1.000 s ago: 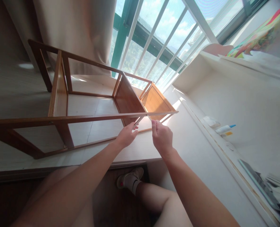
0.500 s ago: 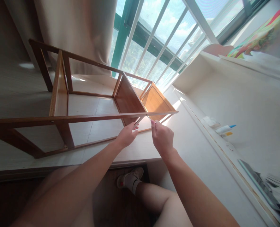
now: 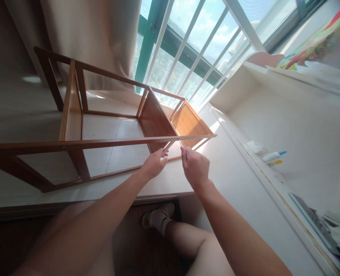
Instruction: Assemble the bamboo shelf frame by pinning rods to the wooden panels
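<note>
A wooden shelf frame [image 3: 72, 115] lies on its side on a white raised platform [image 3: 170, 180] by the window. My left hand [image 3: 154, 165] sits just below the frame's near rail [image 3: 101, 143], fingers curled against a thin slanted strut. My right hand [image 3: 195, 166] is beside it, closed in a pinch on a thin metal tool whose tip points up at the rail. The tool is mostly hidden in my fist.
A curtain [image 3: 101, 34] and white window bars [image 3: 204, 42] stand behind the frame. To the right is a white shelf unit [image 3: 287, 126] holding a small tube [image 3: 271, 156] and papers. My legs and a sandalled foot [image 3: 158, 218] are below the platform edge.
My right hand has shifted slightly left, closer to my left hand under the rail. The frame and my left hand have stayed put.
</note>
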{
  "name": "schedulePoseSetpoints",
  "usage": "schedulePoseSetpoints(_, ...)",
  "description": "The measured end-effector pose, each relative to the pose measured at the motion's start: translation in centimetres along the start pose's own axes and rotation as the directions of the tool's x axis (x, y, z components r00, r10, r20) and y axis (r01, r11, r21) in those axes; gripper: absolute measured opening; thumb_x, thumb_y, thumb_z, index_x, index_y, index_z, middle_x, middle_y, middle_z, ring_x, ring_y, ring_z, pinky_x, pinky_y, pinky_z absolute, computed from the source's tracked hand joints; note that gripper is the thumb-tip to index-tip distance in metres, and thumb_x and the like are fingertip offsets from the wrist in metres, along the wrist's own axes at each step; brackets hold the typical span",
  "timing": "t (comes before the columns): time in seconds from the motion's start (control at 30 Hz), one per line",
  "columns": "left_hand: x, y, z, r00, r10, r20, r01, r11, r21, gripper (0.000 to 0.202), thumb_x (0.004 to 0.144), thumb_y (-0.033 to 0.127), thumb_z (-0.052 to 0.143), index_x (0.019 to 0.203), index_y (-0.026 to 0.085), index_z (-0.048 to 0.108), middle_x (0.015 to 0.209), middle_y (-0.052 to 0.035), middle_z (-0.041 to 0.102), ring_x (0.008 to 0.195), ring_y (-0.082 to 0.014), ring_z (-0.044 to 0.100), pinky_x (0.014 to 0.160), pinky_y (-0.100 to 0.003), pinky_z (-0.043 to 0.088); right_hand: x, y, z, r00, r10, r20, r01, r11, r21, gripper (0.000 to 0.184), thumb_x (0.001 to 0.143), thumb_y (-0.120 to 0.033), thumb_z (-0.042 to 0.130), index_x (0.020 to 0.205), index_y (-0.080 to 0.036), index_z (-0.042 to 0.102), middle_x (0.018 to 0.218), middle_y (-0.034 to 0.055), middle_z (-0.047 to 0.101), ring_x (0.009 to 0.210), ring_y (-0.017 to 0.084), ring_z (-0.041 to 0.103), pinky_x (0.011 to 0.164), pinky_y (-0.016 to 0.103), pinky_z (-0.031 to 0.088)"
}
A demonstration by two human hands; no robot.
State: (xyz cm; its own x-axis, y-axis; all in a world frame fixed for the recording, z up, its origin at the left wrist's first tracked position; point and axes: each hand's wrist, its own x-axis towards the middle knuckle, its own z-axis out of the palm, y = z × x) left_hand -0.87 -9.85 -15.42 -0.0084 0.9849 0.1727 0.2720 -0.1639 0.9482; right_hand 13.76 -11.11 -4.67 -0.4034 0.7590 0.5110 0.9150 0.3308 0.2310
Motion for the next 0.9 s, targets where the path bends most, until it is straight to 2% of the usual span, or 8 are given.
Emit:
schedulePoseSetpoints(0.27,0.1,-0.2,0.1,1.000,0.006,-0.011,-0.006,1.000,-0.014,0.033,0.087,0.025,0.052,0.119,0.020,0.060,0.114,-0.0064,0.070,0.106,-0.0217,0.066,0.098,-0.037,0.050,0.2,0.4,-0.1,0.997,-0.071,-0.027,0.070,0.997,-0.041,0.045,0.105,-0.041,0.033,0.074,-0.018,0.057,0.061,0.0028,0.060,0.054,0.013,0.045,0.054,0.029,0.014)
schedulePoseSetpoints(0.47,-0.1,0.0,0.2,1.000,-0.016,-0.008,0.016,1.000,-0.015,0.032,0.086,0.024,0.051,0.116,0.020,0.060,0.114,-0.0061,0.070,0.105,-0.0217,0.065,0.098,-0.038,0.050,0.6,1.4,0.1,0.968,-0.223,-0.115,0.213,0.973,-0.093,0.044,0.105,-0.040,0.036,0.073,-0.019,0.056,0.062,0.0011,0.060,0.056,0.013,0.049,0.054,0.031,0.016)
schedulePoseSetpoints(0.6,-0.1,0.1,0.2,1.000,-0.029,-0.009,0.029,0.999,-0.014,0.034,0.086,0.025,0.051,0.119,0.020,0.059,0.114,-0.0061,0.070,0.107,-0.0217,0.065,0.098,-0.038,0.049,1.1,2.2,0.1,0.951,-0.290,-0.110,0.278,0.954,-0.112,0.043,0.105,-0.038,0.037,0.073,-0.018,0.056,0.062,0.0004,0.060,0.055,0.013,0.049,0.053,0.030,0.017)
schedulePoseSetpoints(0.7,-0.1,0.2,0.2,0.999,-0.034,-0.009,0.034,0.999,-0.011,0.032,0.086,0.025,0.051,0.117,0.021,0.059,0.115,-0.0060,0.069,0.106,-0.0218,0.065,0.098,-0.039,0.049,1.2,2.1,0.2,0.960,-0.261,-0.098,0.253,0.964,-0.081,0.044,0.106,-0.038,0.035,0.072,-0.018,0.055,0.060,0.0008,0.060,0.053,0.013,0.048,0.053,0.030,0.017)
schedulePoseSetpoints(0.9,-0.1,0.1,0.1,0.999,-0.039,0.000,0.039,0.999,-0.009,0.032,0.086,0.026,0.051,0.117,0.021,0.058,0.115,-0.0052,0.069,0.106,-0.0219,0.065,0.097,-0.040,0.050,0.7,0.8,0.6,0.996,-0.082,-0.032,0.083,0.996,0.015,0.044,0.105,-0.038,0.032,0.073,-0.019,0.056,0.057,0.0017,0.059,0.049,0.013,0.044,0.053,0.029,0.015)
